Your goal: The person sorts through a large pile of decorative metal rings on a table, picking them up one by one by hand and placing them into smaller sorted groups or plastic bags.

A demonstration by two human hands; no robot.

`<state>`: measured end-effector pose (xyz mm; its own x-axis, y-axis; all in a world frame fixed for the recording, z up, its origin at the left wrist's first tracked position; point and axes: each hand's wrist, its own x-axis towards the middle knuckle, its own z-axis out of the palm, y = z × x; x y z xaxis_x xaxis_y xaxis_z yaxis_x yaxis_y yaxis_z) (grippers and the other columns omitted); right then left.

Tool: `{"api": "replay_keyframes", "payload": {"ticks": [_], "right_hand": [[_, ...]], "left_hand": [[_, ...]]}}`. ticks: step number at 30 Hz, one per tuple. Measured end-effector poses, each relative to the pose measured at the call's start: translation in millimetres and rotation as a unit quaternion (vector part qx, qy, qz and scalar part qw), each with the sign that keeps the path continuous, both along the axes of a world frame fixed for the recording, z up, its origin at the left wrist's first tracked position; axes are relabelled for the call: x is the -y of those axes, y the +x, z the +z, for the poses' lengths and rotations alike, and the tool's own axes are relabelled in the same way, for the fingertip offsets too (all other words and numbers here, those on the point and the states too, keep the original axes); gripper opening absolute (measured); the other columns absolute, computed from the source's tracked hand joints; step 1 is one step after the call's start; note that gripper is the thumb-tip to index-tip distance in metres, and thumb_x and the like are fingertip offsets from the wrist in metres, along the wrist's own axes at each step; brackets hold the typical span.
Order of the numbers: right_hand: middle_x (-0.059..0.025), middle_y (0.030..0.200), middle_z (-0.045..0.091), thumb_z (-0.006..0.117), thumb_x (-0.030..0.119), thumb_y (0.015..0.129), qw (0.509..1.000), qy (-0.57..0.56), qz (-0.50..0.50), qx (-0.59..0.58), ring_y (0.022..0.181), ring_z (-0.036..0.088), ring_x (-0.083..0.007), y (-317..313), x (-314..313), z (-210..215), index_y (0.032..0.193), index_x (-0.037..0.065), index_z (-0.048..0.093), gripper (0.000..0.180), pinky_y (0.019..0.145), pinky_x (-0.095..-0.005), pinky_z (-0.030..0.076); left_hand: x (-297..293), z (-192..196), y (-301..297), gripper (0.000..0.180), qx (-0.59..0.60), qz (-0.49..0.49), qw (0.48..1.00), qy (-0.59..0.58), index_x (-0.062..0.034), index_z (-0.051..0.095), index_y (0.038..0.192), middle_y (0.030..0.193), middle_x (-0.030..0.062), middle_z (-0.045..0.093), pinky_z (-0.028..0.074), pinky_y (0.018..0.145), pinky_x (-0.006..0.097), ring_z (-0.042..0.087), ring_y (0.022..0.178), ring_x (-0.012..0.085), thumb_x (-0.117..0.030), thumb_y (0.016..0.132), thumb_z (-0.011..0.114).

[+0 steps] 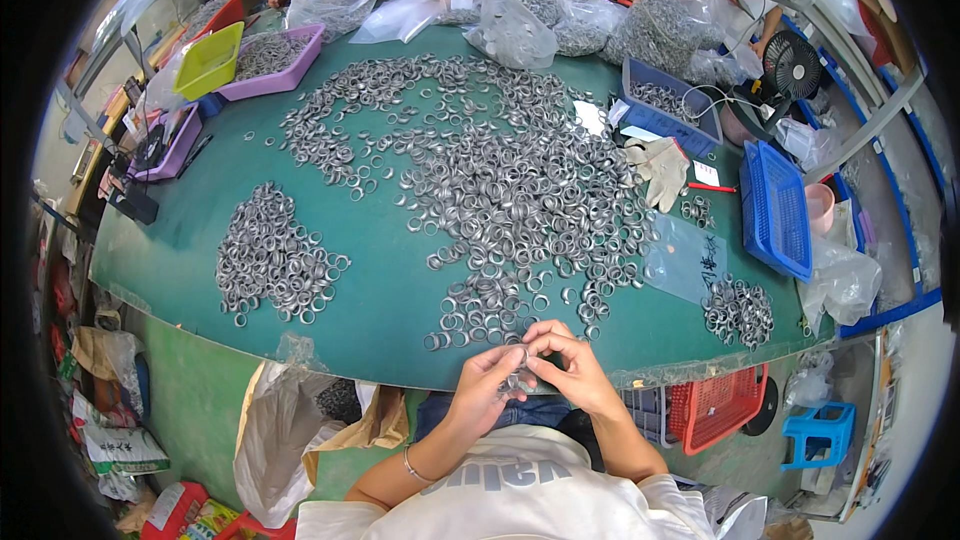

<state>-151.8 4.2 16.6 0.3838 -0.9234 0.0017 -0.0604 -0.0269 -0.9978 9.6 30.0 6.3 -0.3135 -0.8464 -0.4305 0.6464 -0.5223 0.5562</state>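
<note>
Pinching hands: the left grip (484, 380) and the right grip (571, 366) meet fingertip to fingertip, both clamped on one held metal ring (522, 352); other rings seem tucked under the left fingers.
Held ring: it sits between the thumbs and forefingers, over the near edge of the green surface (377, 275), in front of the person's chest.
Ring's direction: being round, it has no plain long axis; fingers hide much of it, so I cannot tell which way its opening faces.
Sack and basket: below the edge, an open brown paper sack (262, 455) with dark contents stands on the left, a red plastic basket (716, 403) on the right.
Side piles: a compact left pile of rings (275, 258) and a smaller right pile of rings (740, 312) lie apart from the rest.
Central spread: a broad, loose spread of rings (520, 195) reaches from near the hands toward the far side.
Progress: the work looks partway; the side piles may be portions already set apart, while the much larger spread seems left to handle.
Right margin: a clear plastic bag (685, 258), a blue mesh basket (777, 210) and a pale work glove (660, 172).
Far side: a purple tray (262, 87), a blue crate (660, 127) and bulging clear bags (660, 32), with co-workers beyond.
</note>
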Motion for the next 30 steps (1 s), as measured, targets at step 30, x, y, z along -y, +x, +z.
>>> {"api": "replay_keyframes", "payload": {"ticks": [30], "right_hand": [[-0.0094,0.087,0.058,0.064,0.002,0.073,0.818,-0.32,-0.223,-0.422,0.093,0.052,-0.028,-16,47,-2,0.081,0.004,0.061,0.009,0.087,-0.0421,0.033]], "left_hand": [[-4,-5,7,0.021,-0.05,-0.062,0.997,0.015,-0.0024,0.061,0.104,0.089,0.0072,0.062,0.049,0.055,0.026,0.061,0.071,0.0153,-0.018,0.089,0.061]]}}
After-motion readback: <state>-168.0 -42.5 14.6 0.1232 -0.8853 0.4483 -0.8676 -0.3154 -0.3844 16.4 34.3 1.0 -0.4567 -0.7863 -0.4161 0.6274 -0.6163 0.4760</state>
